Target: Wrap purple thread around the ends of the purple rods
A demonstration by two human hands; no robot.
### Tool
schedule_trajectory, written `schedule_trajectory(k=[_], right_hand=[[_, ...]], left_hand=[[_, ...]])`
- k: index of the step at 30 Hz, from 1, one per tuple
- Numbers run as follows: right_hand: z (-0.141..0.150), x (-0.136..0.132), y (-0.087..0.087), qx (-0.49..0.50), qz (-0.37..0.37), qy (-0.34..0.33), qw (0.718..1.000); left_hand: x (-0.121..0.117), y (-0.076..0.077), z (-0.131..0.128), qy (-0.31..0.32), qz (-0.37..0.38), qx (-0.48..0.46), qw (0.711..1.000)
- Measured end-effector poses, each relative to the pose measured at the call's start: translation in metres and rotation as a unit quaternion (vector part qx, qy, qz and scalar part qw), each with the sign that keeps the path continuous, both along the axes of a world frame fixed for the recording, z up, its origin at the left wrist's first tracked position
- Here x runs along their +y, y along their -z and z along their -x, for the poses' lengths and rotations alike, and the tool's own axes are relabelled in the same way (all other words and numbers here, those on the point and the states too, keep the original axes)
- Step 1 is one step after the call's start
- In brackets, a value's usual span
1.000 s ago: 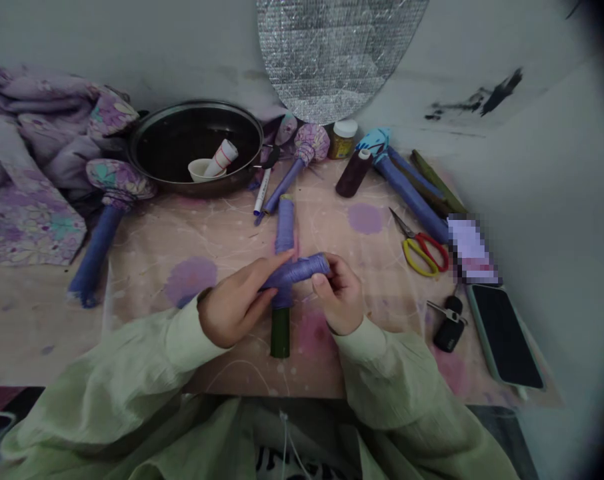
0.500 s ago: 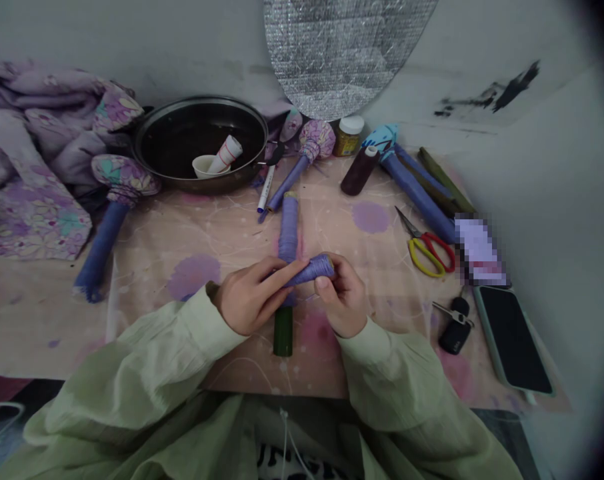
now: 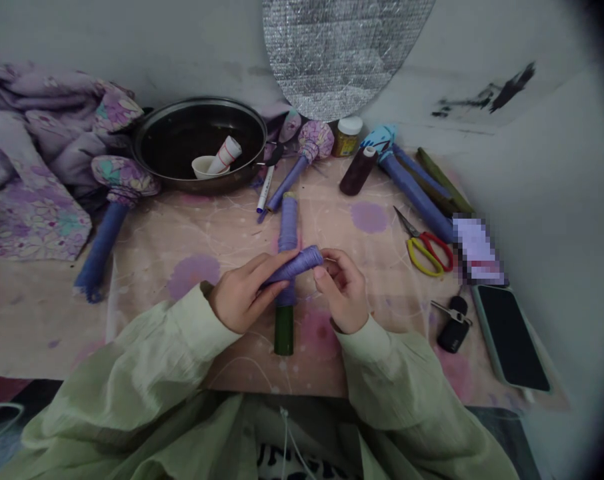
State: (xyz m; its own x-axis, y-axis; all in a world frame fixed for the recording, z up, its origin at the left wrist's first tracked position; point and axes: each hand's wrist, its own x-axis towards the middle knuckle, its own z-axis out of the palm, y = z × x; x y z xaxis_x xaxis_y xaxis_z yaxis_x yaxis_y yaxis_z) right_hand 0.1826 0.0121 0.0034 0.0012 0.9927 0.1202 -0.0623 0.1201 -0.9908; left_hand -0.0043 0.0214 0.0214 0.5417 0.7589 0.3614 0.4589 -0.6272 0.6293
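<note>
My left hand [image 3: 246, 293] is closed round a spool of purple thread [image 3: 302, 262], which tilts up towards the right. My right hand [image 3: 343, 288] is curled beside the spool's far end, thumb and fingertips close together. What they pinch, if anything, is too small to make out. Under the spool, a stick wrapped in purple thread [image 3: 289, 230] lies lengthwise on the table. Its near end is bare, dark green and tube-like [image 3: 283, 333]. The spool and my left fingers hide part of its middle.
Scissors [image 3: 427, 250], keys [image 3: 455, 325] and a phone [image 3: 515, 339] lie on the right. A dark bottle [image 3: 358, 173], a marker [image 3: 265, 190] and a wide pan [image 3: 162, 167] stand or lie behind. A cloth-headed purple stick [image 3: 105, 243] is at left.
The spool has shifted slightly left and up with my left hand. My right fingers have come off its end and now sit just beside it.
</note>
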Motion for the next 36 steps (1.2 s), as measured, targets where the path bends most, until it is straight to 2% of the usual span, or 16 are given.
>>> schedule_trajectory(k=[5,10,12,14,16,21,24,26,30,36], right_hand=[[-0.002,-0.002,-0.005,-0.046,0.006,-0.027,0.999],[-0.003,-0.003,-0.006,-0.044,-0.008,-0.041,0.998],[-0.003,-0.003,-0.006,-0.033,-0.007,-0.037,0.999],[-0.003,-0.003,-0.006,-0.022,-0.001,-0.030,0.999],[-0.003,-0.003,-0.006,-0.014,0.005,-0.019,1.000],[-0.003,-0.001,-0.010,0.000,0.012,-0.007,1.000],[-0.003,-0.001,-0.010,0.009,0.017,-0.007,1.000],[-0.004,-0.001,-0.008,0.024,0.018,-0.007,1.000],[-0.005,-0.002,-0.003,0.050,0.020,-0.015,0.998],[-0.006,-0.005,0.000,0.053,0.010,-0.019,0.998]], left_hand=[[0.002,0.002,0.001,-0.019,0.058,-0.044,0.997],[0.000,-0.003,0.001,-0.037,0.211,-0.117,0.970],[-0.001,-0.006,0.000,-0.031,0.306,-0.167,0.937],[-0.002,-0.010,-0.001,-0.013,0.405,-0.226,0.886],[-0.002,-0.013,-0.001,0.003,0.472,-0.282,0.835],[0.001,-0.017,0.000,0.042,0.578,-0.362,0.730],[0.002,-0.017,0.001,0.070,0.615,-0.380,0.687],[0.002,-0.016,0.000,0.081,0.621,-0.387,0.676],[0.002,-0.013,0.000,0.075,0.617,-0.389,0.680],[0.002,-0.008,-0.002,0.035,0.586,-0.378,0.716]])
